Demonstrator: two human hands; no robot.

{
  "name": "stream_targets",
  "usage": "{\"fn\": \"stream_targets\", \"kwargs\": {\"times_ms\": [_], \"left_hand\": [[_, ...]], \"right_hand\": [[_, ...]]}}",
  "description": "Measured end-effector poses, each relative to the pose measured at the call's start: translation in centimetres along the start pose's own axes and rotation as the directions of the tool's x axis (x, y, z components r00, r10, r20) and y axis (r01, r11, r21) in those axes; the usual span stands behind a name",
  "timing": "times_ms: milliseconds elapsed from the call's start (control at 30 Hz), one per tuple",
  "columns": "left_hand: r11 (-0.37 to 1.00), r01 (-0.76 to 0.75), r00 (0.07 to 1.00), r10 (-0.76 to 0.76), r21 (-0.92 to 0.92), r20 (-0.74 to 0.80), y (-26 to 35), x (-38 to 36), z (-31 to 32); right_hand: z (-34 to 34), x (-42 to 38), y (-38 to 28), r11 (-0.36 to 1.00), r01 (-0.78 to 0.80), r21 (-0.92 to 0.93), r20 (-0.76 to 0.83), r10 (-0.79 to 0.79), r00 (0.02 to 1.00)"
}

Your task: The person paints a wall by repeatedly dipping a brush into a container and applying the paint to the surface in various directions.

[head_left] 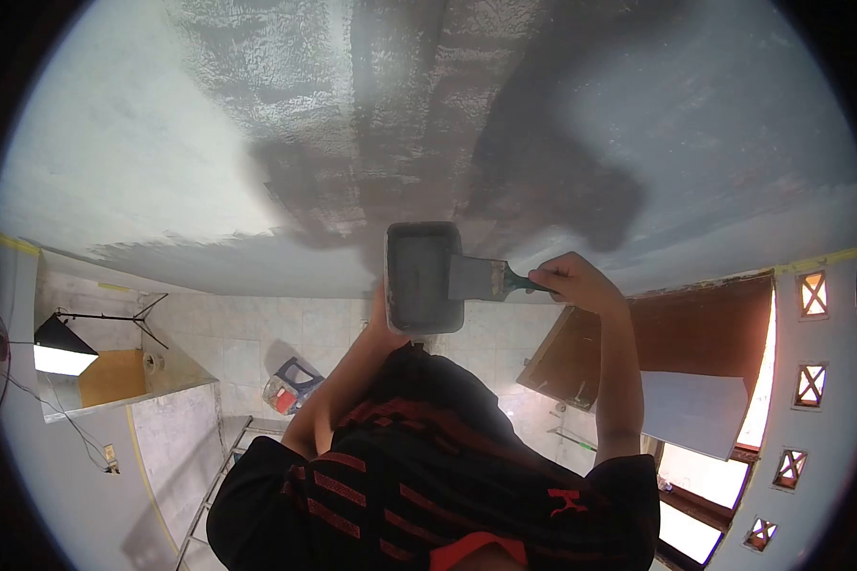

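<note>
My left hand (388,309) holds a dark rectangular paint tray (421,281) from its left side and below; the fingers are mostly hidden behind it. Grey paint coats the inside of the tray. In my right hand (571,280) is the green handle of a wide paintbrush (486,280), whose grey-coated bristles lie over the tray's right edge. Beyond the tray rises a wall (352,124) with wet, shiny grey paint on its middle part and shadows across it.
A ladder (211,495) stands at lower left, near a white and blue container (291,385) on the floor. A lit studio lamp (65,350) on a stand is at far left. To the right are an open brown door (686,328) and a window (700,476).
</note>
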State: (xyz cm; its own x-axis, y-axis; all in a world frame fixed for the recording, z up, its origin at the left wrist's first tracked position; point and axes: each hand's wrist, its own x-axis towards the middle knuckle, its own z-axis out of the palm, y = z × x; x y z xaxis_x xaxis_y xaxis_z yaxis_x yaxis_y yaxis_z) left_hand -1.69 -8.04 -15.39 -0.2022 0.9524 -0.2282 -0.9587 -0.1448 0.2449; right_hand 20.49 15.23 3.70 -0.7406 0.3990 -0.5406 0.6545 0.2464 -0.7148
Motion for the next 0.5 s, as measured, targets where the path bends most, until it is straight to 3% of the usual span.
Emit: {"fn": "stream_targets", "kwargs": {"times_ms": [100, 167, 300, 500], "left_hand": [[0.995, -0.051, 0.998, 0.047, 0.083, 0.053, -0.3, -0.1, -0.9], [0.996, 0.022, 1.000, -0.021, -0.091, 0.011, 0.0, -0.5, -0.2], [0.994, 0.010, 0.998, -0.004, -0.110, 0.055, 0.0, -0.5, -2.3], [0.978, -0.088, 0.996, 0.084, -0.191, -0.026, 1.3, -1.8, -5.3]], "right_hand": [[-0.6, 0.2, 0.8, 0.998, -0.018, 0.064, 0.039, 0.015, 0.999], [-0.4, 0.8, 2.3, 0.991, -0.002, 0.135, 0.046, -0.004, 0.999], [0.1, 0.5, 3.0, 0.985, -0.011, 0.172, 0.019, 0.008, 1.000], [3.1, 1.2, 5.7, 0.956, 0.042, 0.289, -0.094, -0.015, 0.995]]}}
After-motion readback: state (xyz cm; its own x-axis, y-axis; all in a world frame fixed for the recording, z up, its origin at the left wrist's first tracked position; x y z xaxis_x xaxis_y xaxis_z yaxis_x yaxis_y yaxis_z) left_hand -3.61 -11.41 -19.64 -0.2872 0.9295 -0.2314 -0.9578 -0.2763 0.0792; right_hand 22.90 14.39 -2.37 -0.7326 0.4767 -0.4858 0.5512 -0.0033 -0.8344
